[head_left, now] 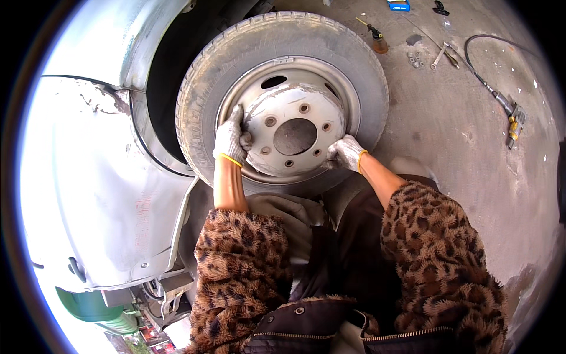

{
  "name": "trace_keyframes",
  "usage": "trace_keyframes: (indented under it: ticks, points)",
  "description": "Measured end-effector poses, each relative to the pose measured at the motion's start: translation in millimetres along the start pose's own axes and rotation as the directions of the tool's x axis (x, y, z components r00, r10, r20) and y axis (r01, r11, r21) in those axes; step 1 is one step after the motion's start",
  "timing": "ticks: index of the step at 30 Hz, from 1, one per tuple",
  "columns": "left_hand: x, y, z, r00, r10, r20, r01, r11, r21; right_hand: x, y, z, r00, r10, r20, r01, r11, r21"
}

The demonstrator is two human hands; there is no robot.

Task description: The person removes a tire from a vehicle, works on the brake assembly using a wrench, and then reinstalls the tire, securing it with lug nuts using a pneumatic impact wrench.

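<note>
A large wheel with a dusty tyre [362,76] stands in front of me, close beside a white vehicle's wheel arch. Its pale, scuffed steel rim [321,115] has a round centre opening ringed by several bolt holes. On the rim's left side my left hand [231,138], in a whitish knit glove with a yellow cuff, is closed, with the thumb toward the raised centre. At the lower right, my right hand [346,152], gloved the same way, also grips the rim. Some fingertips of both hands are hidden against the metal.
The white vehicle body [100,183] fills the left side. On the concrete floor at the right lie an air impact wrench [515,125] with its hose, a wrench [438,56], several nuts [416,59] and a small oil bottle [378,43]. A green bin [88,305] shows lower left.
</note>
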State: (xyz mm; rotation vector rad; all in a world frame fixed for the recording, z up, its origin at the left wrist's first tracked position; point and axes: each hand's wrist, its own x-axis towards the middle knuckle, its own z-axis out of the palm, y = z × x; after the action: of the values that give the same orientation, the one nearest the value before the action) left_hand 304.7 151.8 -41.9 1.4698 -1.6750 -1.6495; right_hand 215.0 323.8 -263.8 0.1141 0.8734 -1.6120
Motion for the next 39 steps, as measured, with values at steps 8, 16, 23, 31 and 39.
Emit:
trace_keyframes:
  ticks: [8,16,23,31,39]
  points:
    - [27.1,4.9,1.6,0.98,-0.098,0.174,0.11,0.992,-0.064,57.3,21.2,-1.9,0.94,-0.327,0.096,0.336,0.839,-0.428]
    - [35.8,2.2,9.1,0.967,-0.058,0.248,0.044,0.997,0.061,71.1,37.5,-10.8,0.915,-0.395,-0.084,0.36,0.891,-0.278]
    - [38.5,-2.9,7.4,0.951,-0.071,0.302,0.051,0.996,0.072,79.8,34.8,-20.7,0.901,-0.427,-0.084,0.316,0.775,-0.547]
    - [42.0,-6.7,7.8,0.934,-0.034,0.354,0.041,0.999,-0.012,81.4,35.6,-28.8,0.753,-0.657,0.027,0.375,0.394,-0.839]
    - [39.9,-9.6,6.7,0.936,-0.017,0.351,0.014,1.0,0.011,75.0,20.9,-21.0,0.747,-0.661,-0.062,0.464,0.586,-0.664]
